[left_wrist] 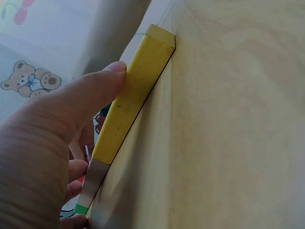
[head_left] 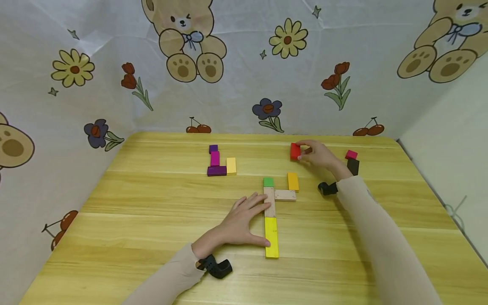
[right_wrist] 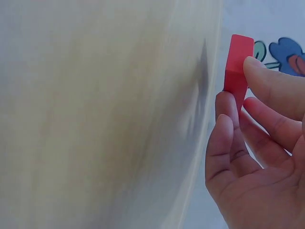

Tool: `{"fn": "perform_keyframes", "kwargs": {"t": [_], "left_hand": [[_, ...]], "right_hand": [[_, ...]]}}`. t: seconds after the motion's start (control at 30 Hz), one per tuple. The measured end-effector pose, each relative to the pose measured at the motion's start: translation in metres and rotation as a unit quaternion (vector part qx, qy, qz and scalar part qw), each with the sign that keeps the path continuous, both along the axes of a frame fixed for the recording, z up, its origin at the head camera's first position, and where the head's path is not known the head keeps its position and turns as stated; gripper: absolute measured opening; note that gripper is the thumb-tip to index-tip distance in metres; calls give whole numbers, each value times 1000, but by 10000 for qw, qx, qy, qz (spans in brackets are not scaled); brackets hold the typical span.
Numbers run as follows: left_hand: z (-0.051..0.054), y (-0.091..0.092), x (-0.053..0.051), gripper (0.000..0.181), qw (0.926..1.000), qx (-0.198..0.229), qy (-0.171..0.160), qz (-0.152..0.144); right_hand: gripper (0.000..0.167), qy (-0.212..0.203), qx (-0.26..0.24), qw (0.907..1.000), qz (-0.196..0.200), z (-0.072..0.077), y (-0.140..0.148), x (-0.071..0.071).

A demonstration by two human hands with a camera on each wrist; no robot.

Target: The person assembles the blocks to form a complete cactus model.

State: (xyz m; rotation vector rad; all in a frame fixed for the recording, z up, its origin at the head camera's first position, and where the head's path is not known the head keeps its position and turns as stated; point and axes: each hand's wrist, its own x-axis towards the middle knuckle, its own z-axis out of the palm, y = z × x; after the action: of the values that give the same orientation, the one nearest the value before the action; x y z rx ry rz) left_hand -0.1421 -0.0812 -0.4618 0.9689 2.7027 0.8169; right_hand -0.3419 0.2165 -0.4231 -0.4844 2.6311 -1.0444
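While the right hand [head_left: 320, 156] pinches the red block [head_left: 295, 151] between thumb and fingertips, the left hand [head_left: 238, 220] lies with fingers spread along a line of blocks, not gripping. Red block: small, oblong, flat even red, straight edges. Yellow block [head_left: 272, 231]: long, bright. Plain wood block [head_left: 269, 210]: pale, bare, end to end with the yellow one.

Right wrist view shows the grip: thumb on one side of the red block, fingers on the other, one end sticking out past them; head view mostly hides this. Left wrist view gives the yellow block's near end face and small dark marks on it. Only the head view has the full layout.

Red block sits at the right hand's fingertips, on their left, toward the far edge of the surface [head_left: 152, 237]; can't tell if it touches down. Left thumb is on the yellow block, fingertips at the plain wood block.

Farther out: green block [head_left: 268, 182] caps the line, crosswise pale block [head_left: 285, 195] branches right, orange block [head_left: 292, 181] above that. Purple, magenta and cream blocks group left; pink block [head_left: 351, 154] and dark block [head_left: 353, 166] right.
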Motion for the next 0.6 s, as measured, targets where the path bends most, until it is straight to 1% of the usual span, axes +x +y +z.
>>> {"fn": "perform_keyframes", "kwargs": {"t": [0.17, 0.23, 0.6], "left_hand": [[1, 0, 0, 99, 10000, -1, -19, -7], [2, 0, 0, 99, 10000, 12, -30, -5], [3, 0, 1, 99, 10000, 5, -33, 3]], "right_hand": [[52, -28, -79, 9999, 94, 0, -1, 10], [52, 28, -91, 9998, 176, 0, -2, 13], [51, 186, -42, 9987, 483, -1, -6, 27]]}}
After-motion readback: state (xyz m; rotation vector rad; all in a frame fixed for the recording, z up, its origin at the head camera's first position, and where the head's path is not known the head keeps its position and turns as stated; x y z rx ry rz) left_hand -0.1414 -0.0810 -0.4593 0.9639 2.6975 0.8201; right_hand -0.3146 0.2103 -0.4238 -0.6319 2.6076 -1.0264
